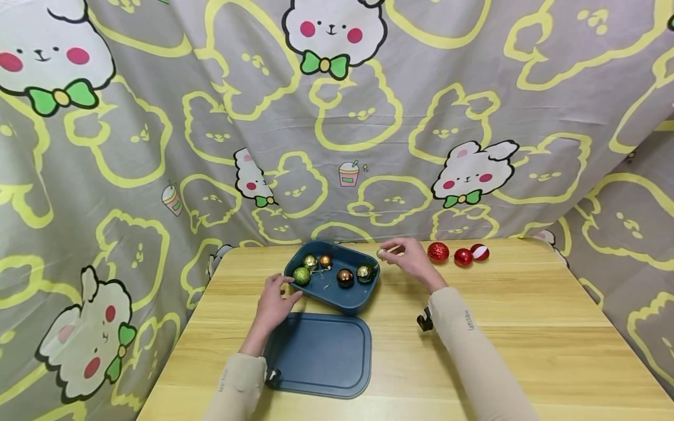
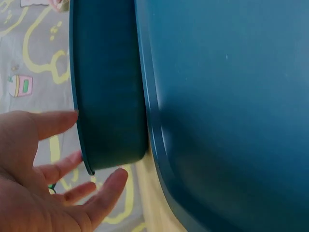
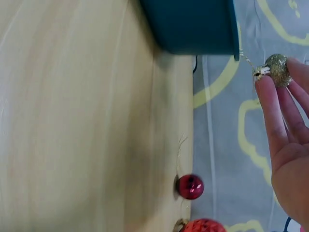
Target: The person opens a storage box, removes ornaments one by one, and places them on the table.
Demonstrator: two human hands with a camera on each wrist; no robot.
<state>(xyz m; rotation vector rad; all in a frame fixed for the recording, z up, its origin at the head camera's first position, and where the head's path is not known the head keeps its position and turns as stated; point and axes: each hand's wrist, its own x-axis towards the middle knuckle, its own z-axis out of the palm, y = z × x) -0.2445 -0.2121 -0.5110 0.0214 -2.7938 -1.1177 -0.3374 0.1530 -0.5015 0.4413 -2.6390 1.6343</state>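
Note:
My right hand (image 1: 408, 257) pinches a small gold glitter bauble (image 3: 278, 70) between thumb and fingertips, just beyond the right rim of a dark blue box (image 3: 193, 29). The bauble's metal cap and thin string point toward the box. Inside the box lie a green bauble (image 1: 302, 275), two shiny gold baubles (image 1: 364, 273), a small orange one (image 1: 325, 261) and a brown one (image 1: 344, 278). At the box's left corner is my left hand (image 1: 274, 299), its fingers spread and loosely bent, with fingertips right at the rim in the left wrist view.
A flat blue lid (image 1: 320, 355) lies on the wooden table (image 1: 505, 345), in front of the box. Toward the back right sit a red textured bauble (image 1: 438, 252), a plain red one (image 1: 463, 256) and a red-and-white one (image 1: 480, 252). A patterned curtain (image 1: 368, 128) hangs behind the table.

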